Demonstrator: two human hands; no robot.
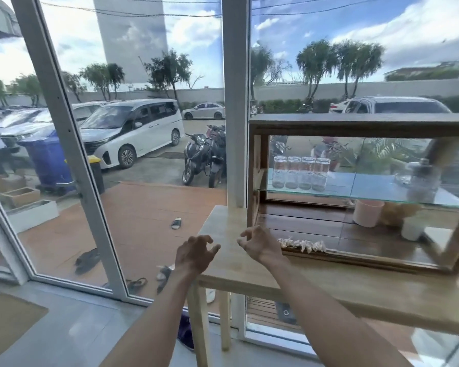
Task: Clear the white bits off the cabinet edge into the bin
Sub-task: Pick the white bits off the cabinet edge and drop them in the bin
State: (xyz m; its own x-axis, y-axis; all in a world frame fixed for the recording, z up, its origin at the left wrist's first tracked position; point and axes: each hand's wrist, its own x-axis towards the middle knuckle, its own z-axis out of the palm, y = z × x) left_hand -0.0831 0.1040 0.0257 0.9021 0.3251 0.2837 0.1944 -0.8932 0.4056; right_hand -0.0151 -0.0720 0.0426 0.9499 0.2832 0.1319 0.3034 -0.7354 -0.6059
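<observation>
A short row of white bits (302, 245) lies along the front bottom edge of the wooden glass-fronted cabinet (355, 127), near its left corner. My right hand (257, 245) hovers just left of the bits, fingers curled and apart, holding nothing. My left hand (194, 254) hangs at the left end of the light wooden table (249, 276), also empty with fingers spread. No indoor bin is in view.
Inside the cabinet a glass shelf (368, 198) carries several glass jars (301, 172); a pink cup (367, 213) and a white cup (411, 229) stand below. A white window post (235, 102) rises behind the table. Outside stand a blue wheeled bin (48, 162), cars and scooters.
</observation>
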